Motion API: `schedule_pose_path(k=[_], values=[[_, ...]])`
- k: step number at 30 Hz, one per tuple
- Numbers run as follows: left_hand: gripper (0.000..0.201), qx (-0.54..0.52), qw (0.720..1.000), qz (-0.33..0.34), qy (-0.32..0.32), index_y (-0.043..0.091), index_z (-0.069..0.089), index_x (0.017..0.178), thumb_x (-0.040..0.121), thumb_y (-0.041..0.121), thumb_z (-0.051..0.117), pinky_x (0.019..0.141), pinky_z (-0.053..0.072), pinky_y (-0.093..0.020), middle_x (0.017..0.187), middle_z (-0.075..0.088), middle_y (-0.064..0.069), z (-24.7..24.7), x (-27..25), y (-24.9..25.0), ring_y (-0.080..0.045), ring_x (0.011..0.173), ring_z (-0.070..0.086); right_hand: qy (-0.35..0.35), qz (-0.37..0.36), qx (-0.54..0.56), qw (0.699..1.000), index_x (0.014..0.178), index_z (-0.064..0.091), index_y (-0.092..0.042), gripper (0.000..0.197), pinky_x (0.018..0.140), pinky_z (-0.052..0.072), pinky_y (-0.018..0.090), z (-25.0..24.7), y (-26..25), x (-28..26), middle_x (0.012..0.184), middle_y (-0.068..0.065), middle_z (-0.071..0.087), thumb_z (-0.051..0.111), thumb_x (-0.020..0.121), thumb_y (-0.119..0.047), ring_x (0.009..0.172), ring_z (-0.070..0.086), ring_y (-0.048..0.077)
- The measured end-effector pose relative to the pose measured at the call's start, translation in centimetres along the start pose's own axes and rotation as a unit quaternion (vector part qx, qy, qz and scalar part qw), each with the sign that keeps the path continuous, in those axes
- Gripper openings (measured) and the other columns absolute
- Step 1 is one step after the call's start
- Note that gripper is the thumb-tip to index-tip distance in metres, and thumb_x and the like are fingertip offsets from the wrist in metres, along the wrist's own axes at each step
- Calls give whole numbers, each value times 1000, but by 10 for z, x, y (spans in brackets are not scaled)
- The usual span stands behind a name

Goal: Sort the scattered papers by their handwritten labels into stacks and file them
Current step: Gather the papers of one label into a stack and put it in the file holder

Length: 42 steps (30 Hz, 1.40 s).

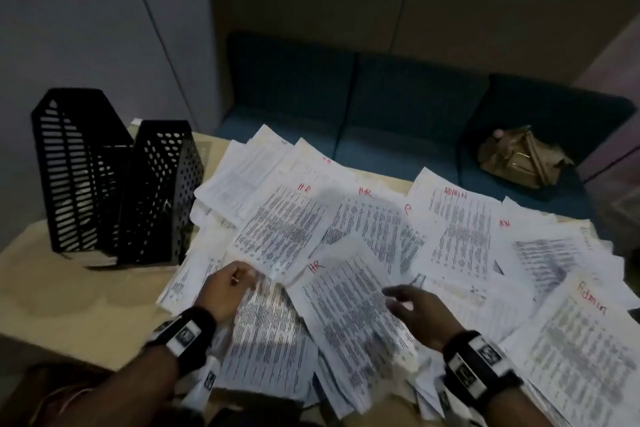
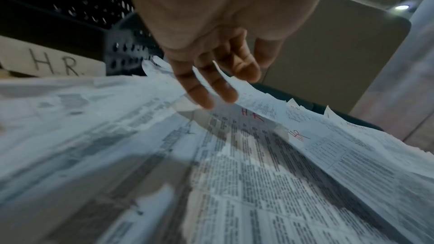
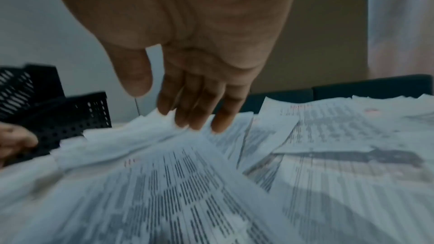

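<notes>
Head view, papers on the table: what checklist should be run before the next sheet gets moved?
1. Nearest sheet label readable: ok, HR.
2. Right hand free: ok, open over that sheet.
3. Left hand grip on second HR sheet: cannot tell.
4. H.R. card present: ok.
5. Admin tag on file holders: cannot tell.
6. Papers stacked: not ok, scattered.

We see a tan bench strewn with overlapping papers; a slotted holder and a dotted holder stand at its left.
</notes>
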<state>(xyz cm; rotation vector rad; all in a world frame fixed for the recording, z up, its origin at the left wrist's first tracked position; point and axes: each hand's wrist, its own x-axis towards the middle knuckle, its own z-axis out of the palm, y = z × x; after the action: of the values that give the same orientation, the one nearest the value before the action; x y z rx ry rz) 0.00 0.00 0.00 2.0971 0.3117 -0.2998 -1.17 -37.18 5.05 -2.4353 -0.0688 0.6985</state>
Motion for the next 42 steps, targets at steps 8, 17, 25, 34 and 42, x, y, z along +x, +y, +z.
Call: schedule_pose_path(k=[8,17,25,34,42], values=[[62,144,986,72,47,25,52,127,71,18,79,93,53,-35,136,35,0,30,36,0,-16,117,51,83,181,-71,977,143,32,-13,69,96,46,36,52,-2,66,133,10,53,64,85,-35,118,55,29],[15,302,917,256,-44,24,74,98,85,24,67,79,48,-34,85,72,1,28,53,-1,-16,77,60,232,132,142,953,84,64,-24,8,64,43,24,-5,8,71,76,2,65,61,90,-20,63,58,16],[50,226,964,132,-48,39,61,115,76,69,58,99,40,-35,118,49,15,23,41,0,-7,107,46,362,119,218,898,106,67,-8,18,68,41,25,-48,25,52,87,18,66,55,92,-9,77,55,24],[78,-5,993,-117,5,19,32,143,79,12,77,86,45,-30,124,55,-8,17,65,-10,-28,113,56,333,76,280,897,106,68,-16,27,66,49,11,-42,-19,59,94,8,66,50,92,0,84,63,14],[58,10,997,-73,-5,15,35,147,95,22,58,108,35,-32,145,47,-9,4,62,-20,-26,132,46,365,55,301,879,100,70,-21,21,53,45,20,-64,-34,47,82,3,71,53,91,-12,64,57,19]])
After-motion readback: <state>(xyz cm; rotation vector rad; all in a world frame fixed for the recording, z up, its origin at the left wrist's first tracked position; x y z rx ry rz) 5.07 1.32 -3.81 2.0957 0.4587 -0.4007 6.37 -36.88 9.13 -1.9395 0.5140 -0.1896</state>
